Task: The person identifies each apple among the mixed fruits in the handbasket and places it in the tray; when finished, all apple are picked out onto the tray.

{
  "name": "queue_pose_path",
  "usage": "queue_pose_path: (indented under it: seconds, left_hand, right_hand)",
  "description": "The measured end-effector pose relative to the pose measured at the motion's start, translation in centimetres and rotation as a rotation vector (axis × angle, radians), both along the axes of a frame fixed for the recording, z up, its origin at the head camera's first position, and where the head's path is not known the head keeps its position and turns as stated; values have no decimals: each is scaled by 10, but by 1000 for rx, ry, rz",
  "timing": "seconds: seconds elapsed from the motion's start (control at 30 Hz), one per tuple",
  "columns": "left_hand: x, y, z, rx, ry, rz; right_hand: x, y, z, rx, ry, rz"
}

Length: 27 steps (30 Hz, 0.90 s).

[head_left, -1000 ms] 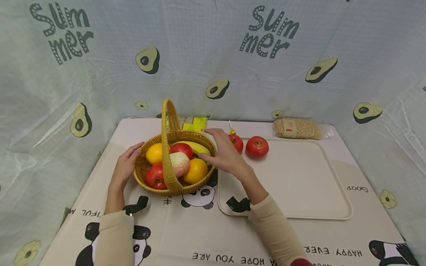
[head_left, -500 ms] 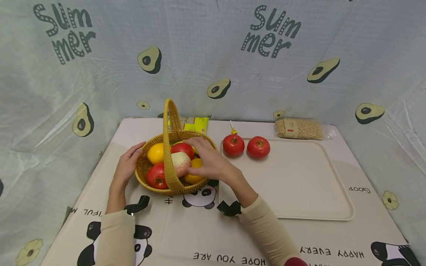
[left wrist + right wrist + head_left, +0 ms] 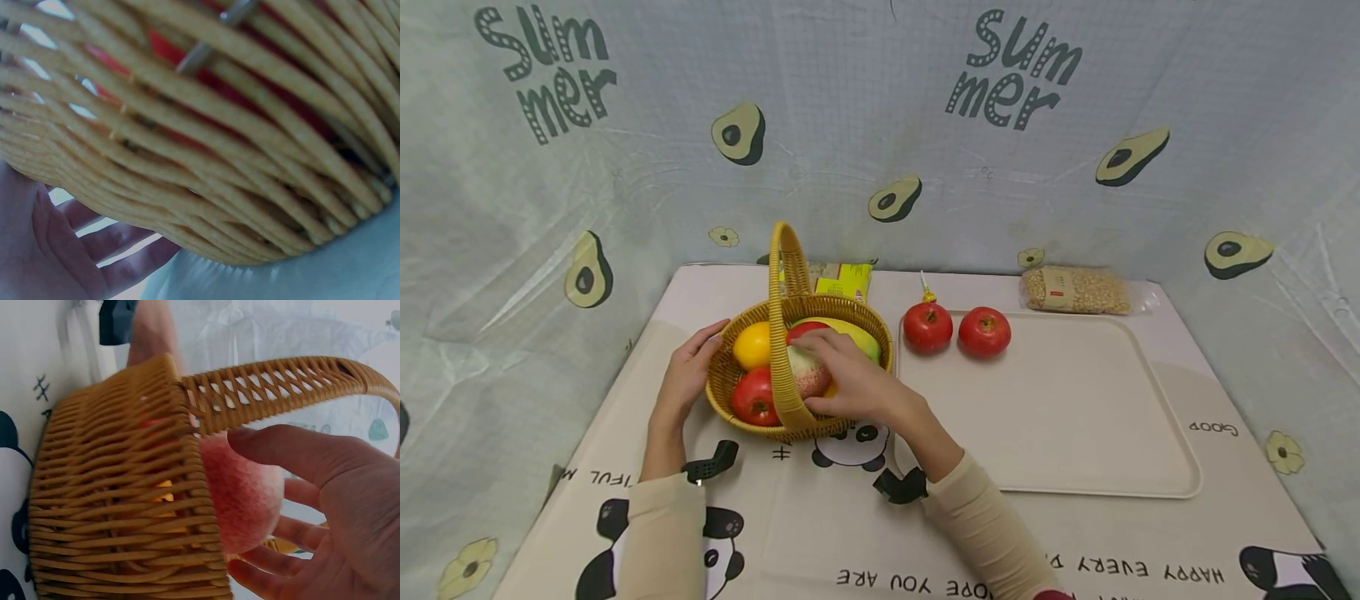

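A wicker basket point(image 3: 733, 312) with a tall handle holds fruit: a pink-and-white peach point(image 3: 808, 377), a yellow fruit point(image 3: 751, 345), round red fruits point(image 3: 754, 398) and a yellow-green fruit point(image 3: 855, 333). My right hand point(image 3: 857, 379) is over the basket, thumb and fingers spread around the peach. In the right wrist view the peach point(image 3: 240, 494) sits above the rim, between the extended thumb and the fingers, with a gap to the palm. My left hand point(image 3: 688, 371) rests against the basket's left side, and its fingers point(image 3: 119, 240) look relaxed in the left wrist view.
A beige tray point(image 3: 1060, 417) lies to the right, with two round red fruits point(image 3: 984, 332) at its back left corner. Behind stand a small yellow-topped item point(image 3: 928, 293), a bag of beans or grains point(image 3: 1075, 291) and a yellow packet point(image 3: 850, 282). Curtains enclose the table.
My right hand has moved left and down from the basket's right rim, past the orange fruit, to around the peach. My left hand has stayed at the basket's side.
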<state>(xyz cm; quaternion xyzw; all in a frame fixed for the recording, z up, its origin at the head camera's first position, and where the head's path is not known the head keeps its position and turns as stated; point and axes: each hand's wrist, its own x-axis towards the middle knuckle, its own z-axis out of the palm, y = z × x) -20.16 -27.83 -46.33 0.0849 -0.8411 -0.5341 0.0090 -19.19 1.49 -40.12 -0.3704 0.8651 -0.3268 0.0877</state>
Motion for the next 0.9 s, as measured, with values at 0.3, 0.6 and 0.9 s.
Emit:
queue_pose_path:
  seconds: [0.3, 0.6, 0.9]
  left_hand:
    - [0, 1, 1, -2, -4, -4]
    - [0, 1, 0, -9, -13, -5]
    - [-1, 1, 0, -12, -11, 0]
  right_hand:
    - [3, -4, -6, 12, 57, -25]
    - [3, -8, -14, 26, 108, -49]
    - [4, -10, -17, 41, 133, -62]
